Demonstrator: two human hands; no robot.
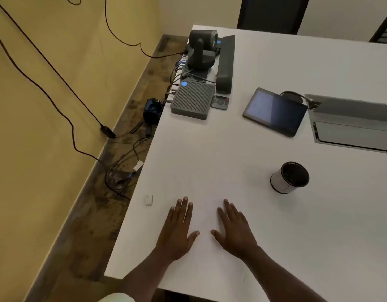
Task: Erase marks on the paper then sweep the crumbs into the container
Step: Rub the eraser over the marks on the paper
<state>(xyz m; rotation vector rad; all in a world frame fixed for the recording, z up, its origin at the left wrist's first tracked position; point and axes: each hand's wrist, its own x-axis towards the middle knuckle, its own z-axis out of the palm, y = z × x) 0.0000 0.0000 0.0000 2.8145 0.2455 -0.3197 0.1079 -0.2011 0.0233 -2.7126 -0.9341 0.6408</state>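
The white desk (253, 214) is smooth, matt and hard, and against it I cannot make out where the paper's edges run, nor any marks or crumbs on it. An open grey laptop (351, 114), a dark glass tablet (275, 112) propped at a slant and a ribbed grey plastic box (192, 99) sit well back from the work. The container (289, 178) is a short round cup, pale outside and dark inside. It stands upright with its mouth open, off to the right and apart from both hands. The left hand (179, 232) and right hand (234, 229) lie palm down side by side, fingers (185, 212) straight and close together, thumbs turned toward each other, holding nothing. The eraser (149, 200) is a small pale ridged block, just beside the left hand and near the desk's left edge. Erasing looks not yet begun, so picking up the eraser seems the step in hand. I'd pinch it by its long sides with the left hand while the right stays flat to pin the sheet, then rub in short strokes one way, since thin paper on a slick top will likely slide or crease. The cup will probably need tilting or holding at the edge to catch crumbs.
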